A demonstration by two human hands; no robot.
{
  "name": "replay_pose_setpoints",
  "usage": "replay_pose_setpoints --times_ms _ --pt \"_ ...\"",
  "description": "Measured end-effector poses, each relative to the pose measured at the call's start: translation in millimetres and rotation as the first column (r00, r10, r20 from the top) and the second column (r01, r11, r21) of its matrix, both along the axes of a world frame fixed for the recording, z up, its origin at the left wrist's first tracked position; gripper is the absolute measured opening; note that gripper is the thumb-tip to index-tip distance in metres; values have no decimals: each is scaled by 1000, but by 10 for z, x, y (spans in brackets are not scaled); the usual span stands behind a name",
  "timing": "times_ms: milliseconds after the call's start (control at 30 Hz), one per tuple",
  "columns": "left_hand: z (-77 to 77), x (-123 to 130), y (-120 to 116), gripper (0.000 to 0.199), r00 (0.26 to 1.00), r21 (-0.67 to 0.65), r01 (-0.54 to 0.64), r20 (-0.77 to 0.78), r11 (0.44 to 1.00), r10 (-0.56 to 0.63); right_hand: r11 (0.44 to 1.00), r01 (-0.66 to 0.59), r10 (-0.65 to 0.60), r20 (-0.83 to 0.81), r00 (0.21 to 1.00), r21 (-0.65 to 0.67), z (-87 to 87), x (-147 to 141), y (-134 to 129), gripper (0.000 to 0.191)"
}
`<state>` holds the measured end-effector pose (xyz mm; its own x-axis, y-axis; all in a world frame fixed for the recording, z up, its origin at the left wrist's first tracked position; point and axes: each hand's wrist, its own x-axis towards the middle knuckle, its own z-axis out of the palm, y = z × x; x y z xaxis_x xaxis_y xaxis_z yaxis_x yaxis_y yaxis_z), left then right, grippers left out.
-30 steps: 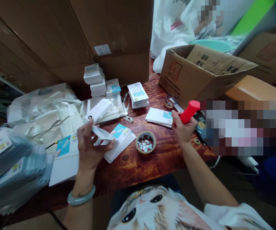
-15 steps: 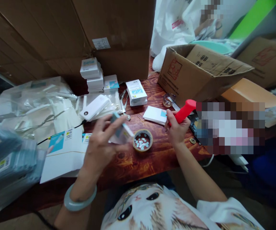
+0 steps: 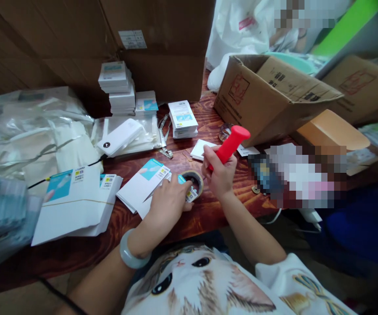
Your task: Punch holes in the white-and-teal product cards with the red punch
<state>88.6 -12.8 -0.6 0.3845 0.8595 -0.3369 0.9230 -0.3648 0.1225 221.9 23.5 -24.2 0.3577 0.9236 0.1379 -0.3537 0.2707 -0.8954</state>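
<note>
Lowered since the earlier frame: printed card (image 3: 192, 194), pinched in left grip (image 3: 169, 197), over near side of tape roll (image 3: 201, 182). Right of roll: red handle (image 3: 232, 142), wrapped in right grip (image 3: 221, 168), apparently for firmness. Left of roll: fanned cards (image 3: 143, 178), apparently spread for easy picking.

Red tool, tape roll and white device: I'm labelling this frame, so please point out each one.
Red tool (image 3: 230, 144): head view, on its handle.
Tape roll (image 3: 201, 183): head view, on its right rim.
White device (image 3: 122, 136): head view, mid-body.
</note>
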Motion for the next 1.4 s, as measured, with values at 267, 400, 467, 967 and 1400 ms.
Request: replay_pose_setpoints --times_ms 267,400,467,967,1400 --pt "50 73 13 43 999 0 36 -34 999 -36 1000 6 -6 -27 1000 -22 -57 -46 45 38" --pt "-38 35 -7 45 997 34 70 6 997 -70 1000 11 -11 -69 998 -11 -57 -31 42 38" --pt "-92 -5 -10 65 998 62 48 44 997 -50 1000 3 -5 -81 997 -24 -56 -54 24 40" --pt "-314 -142 23 52 948 49 -75 314 996 56 995 -92 89 88 992 26 -319 -366 -87 52" --pt "-351 -183 16 83 930 21 -47 365 999 36 989 84 -69 -114 991 125 -66 -157 -23 46"
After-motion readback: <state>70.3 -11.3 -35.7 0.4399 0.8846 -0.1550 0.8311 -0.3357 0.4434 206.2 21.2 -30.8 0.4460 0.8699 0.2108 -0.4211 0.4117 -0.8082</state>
